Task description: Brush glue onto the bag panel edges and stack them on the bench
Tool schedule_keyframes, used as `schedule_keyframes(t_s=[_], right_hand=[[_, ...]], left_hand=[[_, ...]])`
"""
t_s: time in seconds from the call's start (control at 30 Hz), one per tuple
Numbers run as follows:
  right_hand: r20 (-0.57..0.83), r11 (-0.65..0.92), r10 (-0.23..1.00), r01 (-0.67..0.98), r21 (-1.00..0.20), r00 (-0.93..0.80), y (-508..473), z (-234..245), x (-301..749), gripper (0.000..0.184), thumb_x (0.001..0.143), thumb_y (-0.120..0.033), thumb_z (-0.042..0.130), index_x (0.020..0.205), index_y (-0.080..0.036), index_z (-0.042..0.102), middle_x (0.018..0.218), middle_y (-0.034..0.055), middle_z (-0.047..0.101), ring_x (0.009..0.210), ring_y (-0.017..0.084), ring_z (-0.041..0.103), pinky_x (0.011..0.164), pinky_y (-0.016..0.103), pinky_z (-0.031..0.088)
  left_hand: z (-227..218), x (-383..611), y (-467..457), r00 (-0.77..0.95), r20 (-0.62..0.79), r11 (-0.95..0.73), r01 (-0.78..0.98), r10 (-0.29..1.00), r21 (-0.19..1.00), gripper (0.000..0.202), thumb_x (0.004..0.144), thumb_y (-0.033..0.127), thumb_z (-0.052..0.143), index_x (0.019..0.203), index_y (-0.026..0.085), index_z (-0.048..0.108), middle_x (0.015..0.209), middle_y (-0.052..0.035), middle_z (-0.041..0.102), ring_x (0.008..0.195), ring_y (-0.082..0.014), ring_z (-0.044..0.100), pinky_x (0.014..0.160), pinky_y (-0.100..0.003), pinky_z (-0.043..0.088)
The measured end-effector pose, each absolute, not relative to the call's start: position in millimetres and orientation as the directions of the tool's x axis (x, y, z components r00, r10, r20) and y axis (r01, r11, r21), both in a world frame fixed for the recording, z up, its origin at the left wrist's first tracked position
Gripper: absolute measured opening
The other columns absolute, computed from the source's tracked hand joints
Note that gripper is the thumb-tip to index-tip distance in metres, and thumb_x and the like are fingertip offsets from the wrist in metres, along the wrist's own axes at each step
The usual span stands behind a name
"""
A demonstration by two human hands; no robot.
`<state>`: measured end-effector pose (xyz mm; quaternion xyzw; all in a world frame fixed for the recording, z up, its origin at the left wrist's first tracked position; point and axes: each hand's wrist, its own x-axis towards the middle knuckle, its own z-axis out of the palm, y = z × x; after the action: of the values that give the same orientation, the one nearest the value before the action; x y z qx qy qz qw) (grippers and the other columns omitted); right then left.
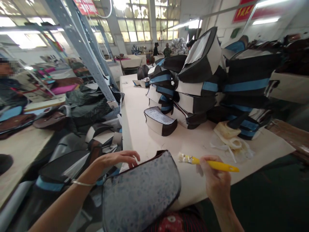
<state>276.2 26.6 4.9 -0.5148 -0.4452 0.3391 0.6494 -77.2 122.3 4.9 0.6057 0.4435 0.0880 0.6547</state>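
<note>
The boxy grey mottled piece (142, 187) sits nearest you, beside the near edge of the surface (132, 135), its lower end cut off by the frame and its inside turned from view. Your left hand (116, 158) is loosely spread with bent fingers at its far edge; the thumb is hidden, and you can't tell whether the fingertips touch. Your right grip (216, 177) is closed around the yellow-handled brush (222, 165), whose pale bristles point toward the piece, apart from it. To the right, a crumpled, yellow-stained plastic bag (231, 141) has a dark object over it; its contents are hard to make out. On the pale surface ahead, a smaller boxy piece (160, 120) stands before stacked black, white and blue pieces (198, 103). Beyond are a grey metal post (84, 54), tall windows (134, 19) and distant people (167, 51), blurred.
</note>
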Motion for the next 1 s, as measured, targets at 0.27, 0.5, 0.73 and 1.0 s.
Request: schedule_keyframes(t_s=[0.27,0.5,0.73,1.0], right_hand=[[0.168,0.169,0.91,0.03,-0.985,0.378,16.5,-0.4,279.7,0.019,0.088,-0.038,0.064,0.086,-0.02,0.056,0.056,-0.0042,0.055,0.05,0.011,0.048,0.047,0.021,0.04],[0.072,0.072,0.972,0.008,-0.997,0.223,24.5,-15.8,262.3,0.023,0.089,-0.041,0.062,0.084,-0.021,0.053,0.055,-0.005,0.055,0.049,0.011,0.049,0.048,0.022,0.039],[0.098,0.094,0.995,0.107,-0.99,0.036,49.5,-40.3,213.5,0.024,0.091,-0.043,0.056,0.084,-0.02,0.053,0.053,-0.0054,0.052,0.047,0.013,0.049,0.046,0.023,0.037],[0.219,0.206,0.976,0.283,-0.937,0.015,47.2,-35.2,206.3,0.021,0.092,-0.039,0.053,0.081,-0.021,0.052,0.056,-0.0057,0.047,0.047,0.013,0.046,0.048,0.025,0.035]], left_hand=[[-73.2,17.7,110.2,0.491,-0.337,0.028,0.534,0.804,0.845,0.028,0.071,0.042,0.066,0.067,0.017,0.056,0.061,0.0048,0.042,0.06,-0.0127,0.038,0.056,-0.025,0.027],[-59.6,17.7,92.6,0.511,-0.421,0.262,0.354,0.75,0.898,0.038,0.082,0.052,0.053,0.085,0.016,0.064,0.065,0.0028,0.049,0.056,-0.0113,0.04,0.052,-0.025,0.029],[-53.2,6.2,82.2,0.401,-0.525,0.472,0.23,0.75,0.851,0.029,0.07,0.03,0.058,0.091,0.015,0.071,0.067,0.001,0.059,0.056,-0.0122,0.044,0.051,-0.024,0.029],[-60.1,3.2,76.0,0.279,-0.509,0.522,0.034,0.814,0.853,0.031,0.059,0.023,0.056,0.085,0.015,0.072,0.076,-0.0033,0.067,0.072,-0.0191,0.056,0.062,-0.027,0.04]])
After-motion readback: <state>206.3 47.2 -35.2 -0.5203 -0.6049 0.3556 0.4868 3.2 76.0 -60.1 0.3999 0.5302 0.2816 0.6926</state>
